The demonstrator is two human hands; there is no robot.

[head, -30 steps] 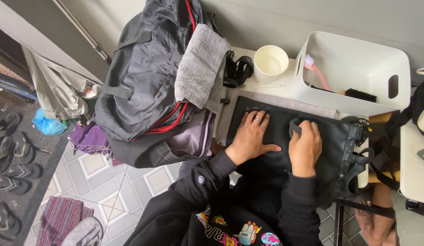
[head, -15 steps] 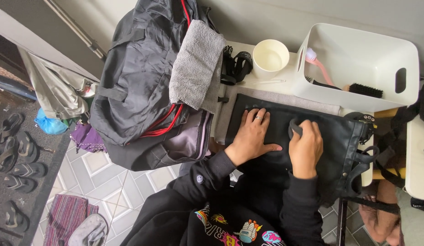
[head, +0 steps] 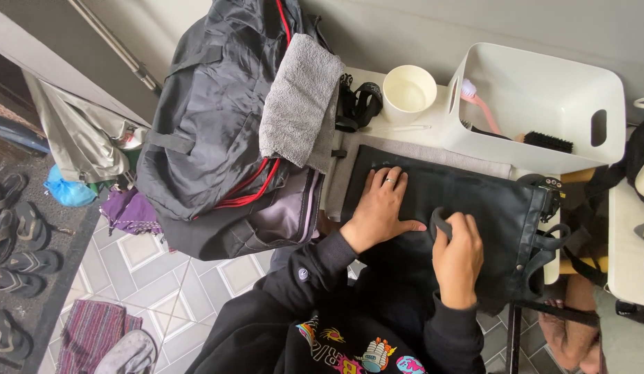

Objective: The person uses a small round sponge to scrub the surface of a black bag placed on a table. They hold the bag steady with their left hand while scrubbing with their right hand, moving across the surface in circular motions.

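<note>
Floor: grey and white tiles point(head: 162, 277), with dark sandals point(head: 10, 228) in a row at the far left.
Table: a small white table point(head: 432, 128) by a pale wall.
Black bag: a flat black leather bag point(head: 474, 208) lies on the table, on a grey cloth point(head: 467, 158).
Left hand: the left hand point(head: 381, 208) lies flat and open on the bag, fingers spread, pressing it down. It has a ring on.
Right hand: the right hand point(head: 460, 253) is curled tight around a small dark cloth point(head: 439, 220) that touches the bag.
Cup: a round cream cup point(head: 409, 93) stands near the bag.
Bin: a white plastic bin point(head: 543, 114) holds a pink brush point(head: 482, 107) and a black brush point(head: 543, 142).
Big bag: a dark duffel bag point(head: 218, 131) with a grey towel point(head: 297, 100) on top sits to the left.
</note>
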